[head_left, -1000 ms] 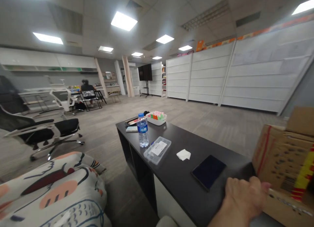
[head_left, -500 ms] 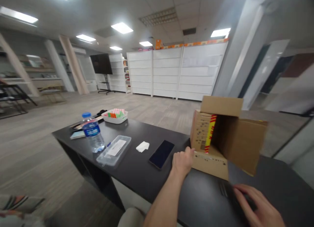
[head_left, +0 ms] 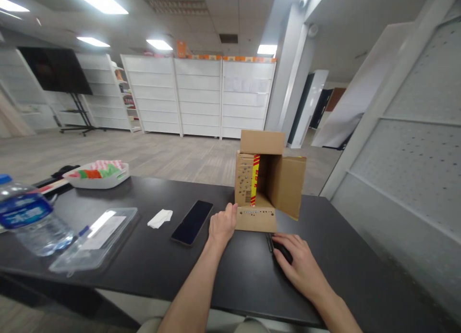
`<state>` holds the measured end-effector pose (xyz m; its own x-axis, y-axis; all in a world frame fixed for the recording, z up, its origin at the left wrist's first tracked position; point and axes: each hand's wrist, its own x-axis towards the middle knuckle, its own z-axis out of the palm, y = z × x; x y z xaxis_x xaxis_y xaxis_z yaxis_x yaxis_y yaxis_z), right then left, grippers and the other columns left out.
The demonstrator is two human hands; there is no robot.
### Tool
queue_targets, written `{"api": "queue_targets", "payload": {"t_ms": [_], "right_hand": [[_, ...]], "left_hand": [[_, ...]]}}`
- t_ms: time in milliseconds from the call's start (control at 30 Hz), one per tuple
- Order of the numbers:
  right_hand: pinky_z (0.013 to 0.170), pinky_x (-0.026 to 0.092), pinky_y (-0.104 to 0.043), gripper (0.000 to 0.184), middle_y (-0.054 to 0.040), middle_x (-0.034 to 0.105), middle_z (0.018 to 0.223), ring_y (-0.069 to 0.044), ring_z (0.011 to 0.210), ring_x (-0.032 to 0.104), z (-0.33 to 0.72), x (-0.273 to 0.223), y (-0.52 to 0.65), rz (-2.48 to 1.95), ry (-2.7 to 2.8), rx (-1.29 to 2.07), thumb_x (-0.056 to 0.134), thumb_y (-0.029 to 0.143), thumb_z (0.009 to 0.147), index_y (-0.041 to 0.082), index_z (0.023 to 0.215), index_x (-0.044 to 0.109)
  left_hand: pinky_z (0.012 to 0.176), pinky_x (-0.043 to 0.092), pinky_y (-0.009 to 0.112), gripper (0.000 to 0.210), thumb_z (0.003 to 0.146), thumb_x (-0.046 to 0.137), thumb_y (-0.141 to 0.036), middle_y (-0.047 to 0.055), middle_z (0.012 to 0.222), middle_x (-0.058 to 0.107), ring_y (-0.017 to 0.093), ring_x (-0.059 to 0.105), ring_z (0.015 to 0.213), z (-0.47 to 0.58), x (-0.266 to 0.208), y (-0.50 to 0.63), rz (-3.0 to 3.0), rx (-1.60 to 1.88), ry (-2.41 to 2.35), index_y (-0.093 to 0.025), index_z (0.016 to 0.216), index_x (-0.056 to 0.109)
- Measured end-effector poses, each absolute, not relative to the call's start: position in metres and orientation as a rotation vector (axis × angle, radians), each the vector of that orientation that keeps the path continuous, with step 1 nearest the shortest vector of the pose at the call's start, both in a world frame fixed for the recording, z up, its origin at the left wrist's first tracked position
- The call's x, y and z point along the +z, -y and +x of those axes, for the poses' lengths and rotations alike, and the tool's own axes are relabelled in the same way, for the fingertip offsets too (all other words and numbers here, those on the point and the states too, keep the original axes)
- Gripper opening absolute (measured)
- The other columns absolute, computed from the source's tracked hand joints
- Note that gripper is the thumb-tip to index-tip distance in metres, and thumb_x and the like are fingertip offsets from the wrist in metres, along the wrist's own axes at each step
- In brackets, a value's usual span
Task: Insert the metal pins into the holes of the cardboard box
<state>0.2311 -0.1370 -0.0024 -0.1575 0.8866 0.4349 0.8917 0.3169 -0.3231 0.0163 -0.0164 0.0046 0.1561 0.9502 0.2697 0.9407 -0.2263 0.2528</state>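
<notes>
On the worktop [head_left: 248, 280], a black object [head_left: 284, 252] is clasped by the right hand [head_left: 299, 263] just nearer than the open cardboard box [head_left: 264, 181], whose near flap [head_left: 256, 220] is flanked at left by the left hand [head_left: 223, 224] (bunched, grip unclear).

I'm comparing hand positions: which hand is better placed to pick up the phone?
Likely the left hand: it is close beside the phone, by the cardboard box. The right hand is farther off and has a black object in its grip.
</notes>
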Motion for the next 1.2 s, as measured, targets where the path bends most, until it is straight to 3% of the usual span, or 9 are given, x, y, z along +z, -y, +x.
{"api": "queue_targets", "payload": {"t_ms": [300,900,1200], "right_hand": [[0.096,0.039,-0.043,0.033,-0.0067,0.059,0.125,-0.024,0.115,0.050,0.226,0.001,0.136,-1.574,2.153,-0.022,0.050,0.021,0.089,0.023,0.121,0.057],[0.097,0.038,-0.046,0.037,-0.0081,0.060,0.125,-0.025,0.116,0.050,0.218,0.008,0.133,-1.530,2.233,-0.036,0.046,0.016,0.087,0.021,0.122,0.058],[0.096,0.037,-0.045,0.032,-0.0076,0.060,0.123,-0.025,0.113,0.051,0.216,0.012,0.134,-1.551,2.241,-0.030,0.047,0.022,0.091,0.023,0.121,0.058]], "left_hand": [[0.067,0.047,0.030,0.048,0.098,0.014,-0.043,0.012,0.083,0.072,0.025,0.070,0.079,0.017,0.006,0.017,2.373,0.564,-1.944,-0.019,0.100,0.055],[0.065,0.046,0.029,0.050,0.098,0.012,-0.044,0.011,0.082,0.071,0.026,0.070,0.079,0.018,0.007,0.018,2.373,0.573,-1.959,-0.019,0.098,0.055],[0.070,0.047,0.030,0.049,0.098,0.013,-0.044,0.012,0.084,0.071,0.025,0.069,0.081,0.018,0.007,0.018,2.353,0.553,-1.957,-0.019,0.102,0.056]]}}
